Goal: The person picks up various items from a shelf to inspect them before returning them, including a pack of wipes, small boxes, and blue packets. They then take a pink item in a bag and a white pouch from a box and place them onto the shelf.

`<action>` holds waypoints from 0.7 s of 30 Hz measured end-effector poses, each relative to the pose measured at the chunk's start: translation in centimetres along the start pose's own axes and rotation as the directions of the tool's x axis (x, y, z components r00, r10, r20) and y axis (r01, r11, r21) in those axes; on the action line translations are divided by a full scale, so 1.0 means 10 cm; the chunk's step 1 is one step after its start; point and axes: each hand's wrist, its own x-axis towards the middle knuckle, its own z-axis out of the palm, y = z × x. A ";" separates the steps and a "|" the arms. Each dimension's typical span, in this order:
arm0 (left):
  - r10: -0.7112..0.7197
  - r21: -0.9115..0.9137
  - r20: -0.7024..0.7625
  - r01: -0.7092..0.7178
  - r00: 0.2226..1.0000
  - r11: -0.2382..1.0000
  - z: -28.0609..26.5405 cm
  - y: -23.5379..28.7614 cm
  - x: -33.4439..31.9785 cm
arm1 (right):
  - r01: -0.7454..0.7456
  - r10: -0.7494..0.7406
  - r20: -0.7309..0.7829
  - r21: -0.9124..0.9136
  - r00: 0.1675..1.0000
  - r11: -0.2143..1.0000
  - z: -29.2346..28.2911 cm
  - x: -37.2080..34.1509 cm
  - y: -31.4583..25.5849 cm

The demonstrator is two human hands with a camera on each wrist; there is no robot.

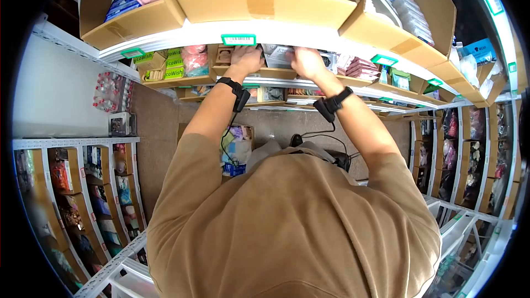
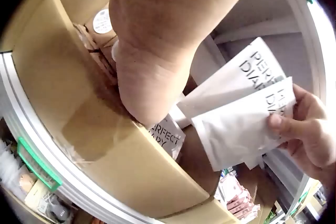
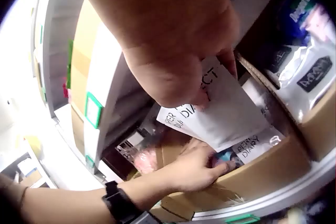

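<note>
My right hand (image 2: 312, 129) pinches two or more flat white packets (image 2: 236, 129) printed "PERFECT DIARY", thumb on the front one, fanned out over a cardboard bin (image 2: 173, 176). My left hand (image 3: 194, 171) reaches over the front wall into the same shelf row; its fingertips are mostly hidden, and I cannot tell whether they hold anything. Below the held packets, another "PERFECT DIARY" packet (image 3: 257, 145) lies in the bin. Beside the left wrist, brown boxes (image 2: 92, 40) sit in the bin, one with a round white label.
Close above the hands runs an upper shelf (image 1: 204, 30) carrying large cardboard bins (image 1: 221, 3). Green EcoWish boxes (image 1: 174, 63) stand left in the same row, pink packets (image 1: 364, 69) to the right. An open box of goods (image 1: 240, 143) is on the floor. Stocked shelves flank both sides.
</note>
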 end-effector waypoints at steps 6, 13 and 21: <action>0.055 0.004 -0.308 -0.057 0.950 0.998 0.08 -0.02 -0.17 | -0.045 0.119 0.283 -0.254 0.952 0.966 0.32 0.42 0.02; -0.022 -0.085 -0.294 -0.003 0.956 0.996 0.12 0.04 -0.17 | 0.118 0.152 0.486 -0.481 0.861 0.869 0.55 0.51 -0.03; -0.095 -0.295 -0.507 -0.068 0.857 0.953 0.08 0.06 -0.55 | 0.031 0.002 0.266 -0.122 0.964 0.992 1.29 0.72 0.54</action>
